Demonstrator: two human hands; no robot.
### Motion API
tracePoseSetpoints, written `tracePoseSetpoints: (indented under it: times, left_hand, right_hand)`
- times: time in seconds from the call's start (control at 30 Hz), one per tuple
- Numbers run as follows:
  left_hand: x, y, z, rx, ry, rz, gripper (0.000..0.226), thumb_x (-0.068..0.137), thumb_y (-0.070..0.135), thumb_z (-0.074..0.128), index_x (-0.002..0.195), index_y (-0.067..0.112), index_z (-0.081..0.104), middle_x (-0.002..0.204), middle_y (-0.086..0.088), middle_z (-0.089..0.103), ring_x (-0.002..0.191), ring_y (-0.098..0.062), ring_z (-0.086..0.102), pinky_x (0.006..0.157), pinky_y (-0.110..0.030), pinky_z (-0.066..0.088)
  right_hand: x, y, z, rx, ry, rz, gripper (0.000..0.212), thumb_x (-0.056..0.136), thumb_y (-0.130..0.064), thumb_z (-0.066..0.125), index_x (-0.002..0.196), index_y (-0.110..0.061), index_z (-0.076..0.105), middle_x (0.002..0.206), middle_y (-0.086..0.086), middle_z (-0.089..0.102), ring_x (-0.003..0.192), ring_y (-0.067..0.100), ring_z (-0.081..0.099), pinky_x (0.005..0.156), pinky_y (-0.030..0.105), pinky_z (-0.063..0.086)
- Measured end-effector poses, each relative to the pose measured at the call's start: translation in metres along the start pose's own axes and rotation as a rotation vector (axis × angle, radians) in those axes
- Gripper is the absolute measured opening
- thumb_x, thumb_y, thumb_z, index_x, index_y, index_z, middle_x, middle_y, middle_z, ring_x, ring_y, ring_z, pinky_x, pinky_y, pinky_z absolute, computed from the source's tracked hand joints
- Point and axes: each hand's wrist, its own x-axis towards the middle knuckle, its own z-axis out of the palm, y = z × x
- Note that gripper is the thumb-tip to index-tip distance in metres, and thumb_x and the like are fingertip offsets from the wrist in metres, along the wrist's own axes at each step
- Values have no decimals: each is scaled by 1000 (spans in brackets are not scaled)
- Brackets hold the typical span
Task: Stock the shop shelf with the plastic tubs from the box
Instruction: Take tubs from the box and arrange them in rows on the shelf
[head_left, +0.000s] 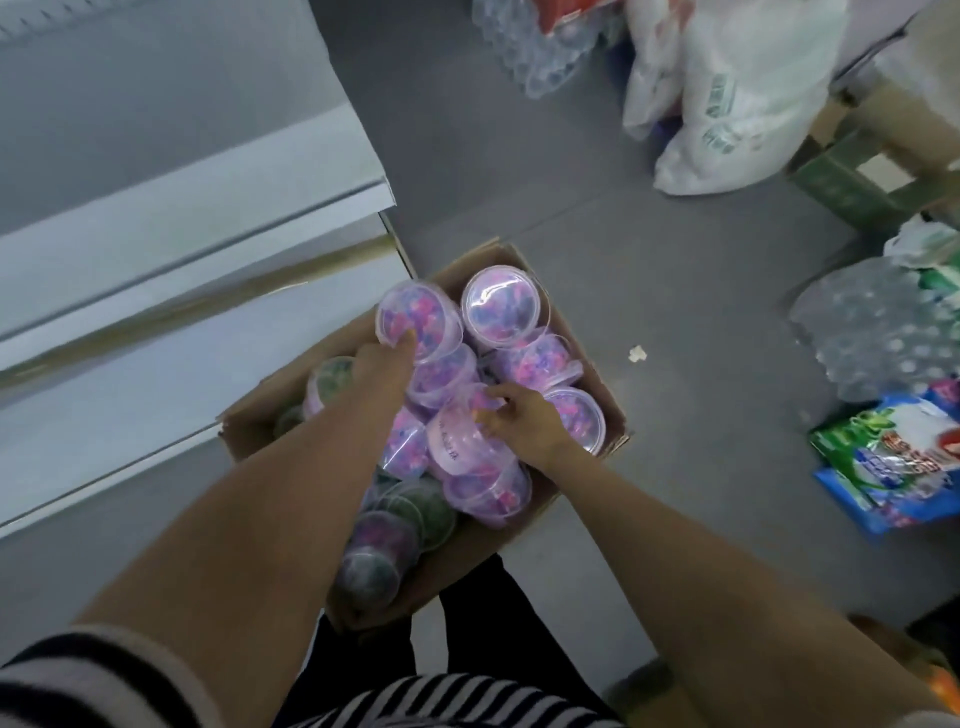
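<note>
An open cardboard box (587, 353) sits on the grey floor, filled with several clear plastic tubs of pink and purple pieces and some with green. My left hand (382, 366) reaches into the box and grips a lidded pink tub (415, 314) at the box's far left corner, fingers on its near rim. My right hand (519, 421) grips a tilted pink tub (457, 441) lying on its side in the middle of the box. White shop shelves (197, 218) stand to the left, bare in what shows.
Wrapped packs of water bottles (878, 332) and coloured detergent bags (904, 467) lie on the right. White plastic sacks (727, 93) and cartons (857, 171) stand at the back right. A paper scrap (637, 354) lies on the floor beside the box.
</note>
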Motion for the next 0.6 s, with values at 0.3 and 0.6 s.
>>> tracePoseSetpoints:
  times: [0.3, 0.6]
  left_hand:
    - [7, -4, -4, -199, -49, -118, 74, 52, 63, 77, 102, 9, 68, 93, -8, 73, 89, -30, 71, 85, -49, 56]
    - [-26, -9, -27, -454, -5, -210, 32, 81, 25, 76, 106, 10, 63, 108, -10, 69, 91, -22, 69, 90, -40, 55]
  right_hand:
    - [16, 0, -2, -369, -43, -85, 116, 58, -70, 79, 151, -21, 32, 150, 0, 43, 137, 23, 42, 109, 33, 38]
    - [25, 7, -4, -406, -160, -74, 103, 49, -77, 79, 130, -17, 59, 129, -3, 62, 121, 19, 58, 100, 37, 50]
